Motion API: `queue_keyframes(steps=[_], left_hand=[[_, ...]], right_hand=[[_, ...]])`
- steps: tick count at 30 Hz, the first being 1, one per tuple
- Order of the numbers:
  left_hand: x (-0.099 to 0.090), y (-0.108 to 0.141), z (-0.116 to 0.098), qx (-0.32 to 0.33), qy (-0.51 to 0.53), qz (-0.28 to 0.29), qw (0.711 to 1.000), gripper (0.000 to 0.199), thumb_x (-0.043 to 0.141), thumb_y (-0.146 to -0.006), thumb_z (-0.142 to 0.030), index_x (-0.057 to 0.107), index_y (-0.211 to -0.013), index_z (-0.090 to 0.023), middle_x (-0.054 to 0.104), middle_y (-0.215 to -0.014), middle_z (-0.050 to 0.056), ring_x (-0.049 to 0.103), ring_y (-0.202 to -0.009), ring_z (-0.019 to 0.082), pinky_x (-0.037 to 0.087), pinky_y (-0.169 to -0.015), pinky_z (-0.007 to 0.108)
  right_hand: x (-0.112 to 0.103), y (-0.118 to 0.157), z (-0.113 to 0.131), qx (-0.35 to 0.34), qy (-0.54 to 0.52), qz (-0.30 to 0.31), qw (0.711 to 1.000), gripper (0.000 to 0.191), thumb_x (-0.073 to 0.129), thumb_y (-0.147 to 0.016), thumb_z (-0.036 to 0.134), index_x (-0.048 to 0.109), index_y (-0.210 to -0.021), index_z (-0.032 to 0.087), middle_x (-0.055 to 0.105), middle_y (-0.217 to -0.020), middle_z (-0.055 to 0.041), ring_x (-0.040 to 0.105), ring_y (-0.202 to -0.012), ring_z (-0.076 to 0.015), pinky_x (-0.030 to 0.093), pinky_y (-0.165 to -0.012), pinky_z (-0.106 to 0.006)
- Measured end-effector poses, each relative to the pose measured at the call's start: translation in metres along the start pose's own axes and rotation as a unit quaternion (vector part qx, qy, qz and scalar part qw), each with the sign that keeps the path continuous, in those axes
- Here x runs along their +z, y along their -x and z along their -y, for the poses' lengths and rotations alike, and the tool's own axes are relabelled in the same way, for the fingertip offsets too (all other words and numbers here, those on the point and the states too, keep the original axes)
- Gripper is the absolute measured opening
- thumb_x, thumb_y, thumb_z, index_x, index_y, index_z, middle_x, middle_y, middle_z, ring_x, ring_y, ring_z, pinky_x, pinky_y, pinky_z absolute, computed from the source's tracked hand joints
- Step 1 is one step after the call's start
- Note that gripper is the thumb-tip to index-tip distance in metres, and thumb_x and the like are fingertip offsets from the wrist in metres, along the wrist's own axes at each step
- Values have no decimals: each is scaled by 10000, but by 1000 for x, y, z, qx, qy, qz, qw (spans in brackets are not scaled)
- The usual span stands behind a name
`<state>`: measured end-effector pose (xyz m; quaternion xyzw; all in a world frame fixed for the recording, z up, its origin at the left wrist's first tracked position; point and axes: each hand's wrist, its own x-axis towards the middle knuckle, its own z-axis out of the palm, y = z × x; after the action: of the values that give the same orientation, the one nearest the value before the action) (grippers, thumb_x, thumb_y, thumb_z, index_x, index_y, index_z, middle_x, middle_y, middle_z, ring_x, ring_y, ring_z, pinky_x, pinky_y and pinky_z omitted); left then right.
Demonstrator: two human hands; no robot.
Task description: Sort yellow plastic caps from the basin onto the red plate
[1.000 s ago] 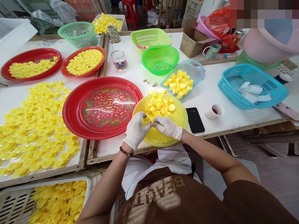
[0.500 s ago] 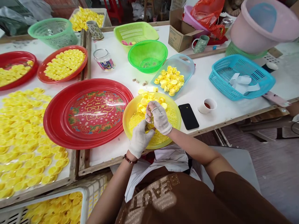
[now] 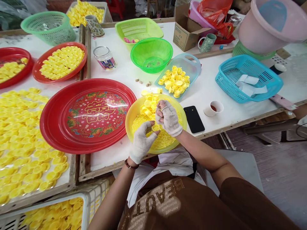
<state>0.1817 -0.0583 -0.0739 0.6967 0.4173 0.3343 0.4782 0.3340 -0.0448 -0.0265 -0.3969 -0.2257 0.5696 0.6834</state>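
Both my hands wear white gloves with bare fingertips and hover over a yellow bowl [image 3: 129,127]. Thumb and fingers of my left hand [image 3: 143,140] curve around a small round yellow plastic cap [image 3: 155,128], gripping its edge. To its right, my right hand [image 3: 169,118] is raised a little with its fingers curled together in a pinch; what they hold is hidden. Small yellow pellets [image 3: 165,140] fill the bowl below. A heap of yellow caps [image 3: 149,103] lies on the pellets at the far side.
A large red tray [image 3: 57,127] stands at the left, beside many spread yellow caps [image 3: 21,137]. Behind the bowl are a pale blue scoop tray [image 3: 193,68] of caps and a green basin [image 3: 151,54]. A phone [image 3: 194,118] and paper cup [image 3: 213,108] lie to the right.
My hands have moved apart: the right has shifted right and slightly up, and the left slightly left and down. The yellow cap now shows between my left fingers.
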Motion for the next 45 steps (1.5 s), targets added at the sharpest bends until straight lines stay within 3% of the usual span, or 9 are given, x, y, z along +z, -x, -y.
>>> queue_keyframes(steps=[6, 11, 16, 24, 28, 34, 40, 43, 45], left_hand=[[-4, 0, -4, -12, 7, -37, 999, 309, 748, -838, -374, 651, -1074, -199, 683, -898, 30, 635, -775, 164, 538, -745, 314], [-1, 0, -4, -3, -59, -43, 997, 242, 741, -835, -335, 657, -1015, -196, 658, -847, 19, 612, -757, 161, 514, -736, 317], [-4, 3, -10, 18, -81, -59, 995, 287, 744, -850, -350, 660, -1074, -191, 705, -931, 39, 645, -777, 163, 539, -767, 327], [-115, -29, 6, 15, -277, -202, 939, 309, 669, -859, -372, 704, -1105, -188, 722, -1063, 76, 654, -918, 215, 543, -898, 365], [-143, -43, 43, -60, -338, -103, 934, 305, 668, -763, -325, 731, -1019, -172, 700, -1052, 107, 625, -834, 224, 538, -829, 360], [-143, -38, 51, -61, -370, 65, 925, 273, 605, -744, -264, 729, -971, -177, 709, -942, 106, 649, -882, 262, 525, -831, 357], [-115, -42, -6, 52, -358, -83, 929, 264, 532, -877, -250, 724, -1042, -176, 714, -1000, 103, 660, -929, 251, 527, -889, 368], [-74, -56, -19, 116, -350, 9, 929, 267, 491, -920, -187, 724, -1050, -206, 704, -1081, 90, 662, -973, 227, 527, -879, 334], [-50, -71, -17, 125, -402, 86, 903, 320, 479, -898, -106, 722, -1078, -211, 689, -1116, 105, 654, -981, 234, 520, -847, 337]], right_hand=[[-26, 9, 7, -13, 186, 91, 978, 343, 629, -930, 559, 556, -881, 228, 400, -589, 84, 304, -453, -69, 248, -434, -232], [-40, 17, 8, -104, 435, 206, 871, 296, 606, -959, 414, 634, -776, 182, 581, -730, 7, 510, -701, -124, 437, -667, -267], [-43, 17, 7, -117, 431, 147, 883, 308, 579, -980, 424, 698, -841, 176, 604, -749, 0, 522, -718, -132, 441, -688, -274], [-44, 23, -5, -111, 429, 161, 882, 227, 605, -974, 349, 697, -818, 212, 578, -728, 8, 481, -668, -139, 383, -658, -286], [-44, 25, -13, -108, 446, 190, 868, 239, 559, -999, 341, 678, -833, 215, 582, -735, 8, 502, -677, -150, 389, -671, -292], [-40, 17, -17, -177, 584, 280, 741, 222, 483, -1019, 257, 683, -959, 182, 663, -944, -77, 595, -904, -214, 459, -851, -352], [-19, 22, -35, -173, 747, 351, 538, 339, 530, -1019, 398, 667, -1121, 105, 673, -1074, -165, 602, -956, -284, 467, -878, -421], [-17, 26, -42, -124, 756, 360, 533, 334, 504, -1036, 412, 665, -1061, 121, 693, -984, -140, 608, -854, -255, 452, -796, -388], [-20, 26, -42, -100, 726, 363, 576, 284, 521, -1031, 387, 659, -964, 148, 681, -884, -95, 580, -771, -214, 421, -733, -353]])
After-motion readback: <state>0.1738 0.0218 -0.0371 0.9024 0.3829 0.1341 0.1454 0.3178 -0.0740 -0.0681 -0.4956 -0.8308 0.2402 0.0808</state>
